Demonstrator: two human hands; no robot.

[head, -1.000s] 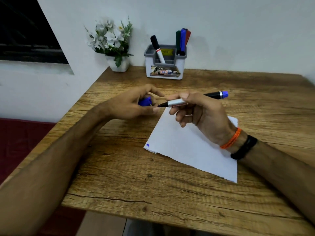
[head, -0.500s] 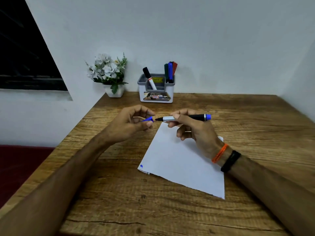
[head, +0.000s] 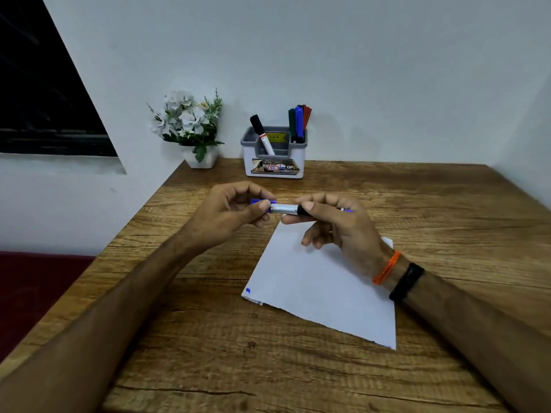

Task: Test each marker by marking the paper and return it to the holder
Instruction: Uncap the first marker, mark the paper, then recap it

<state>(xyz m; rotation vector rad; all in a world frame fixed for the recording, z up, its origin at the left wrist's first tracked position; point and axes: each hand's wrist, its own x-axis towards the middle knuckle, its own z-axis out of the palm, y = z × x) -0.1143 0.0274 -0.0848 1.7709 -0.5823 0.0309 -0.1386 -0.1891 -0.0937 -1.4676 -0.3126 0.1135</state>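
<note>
My right hand [head: 337, 225] grips a blue marker [head: 284, 208] held level above the table. My left hand [head: 229, 213] pinches its blue cap [head: 262, 201], which now sits over the marker's tip. Below my hands lies a white sheet of paper [head: 316, 287] with a small blue mark [head: 248, 290] at its near left corner. At the back of the table stands a white and grey marker holder [head: 274, 162]. It contains a black marker [head: 261, 132] on the left and green, blue and red markers [head: 299, 122] on the right.
A small white pot of white flowers [head: 190, 126] stands left of the holder, at the table's back left corner. The wooden table [head: 208, 338] meets white walls at the back and right. Its left edge drops to a dark red floor.
My left hand has brought the cap onto the marker's tip, which was bare and apart from it before. The view has tilted up, so the hands and paper sit lower in frame.
</note>
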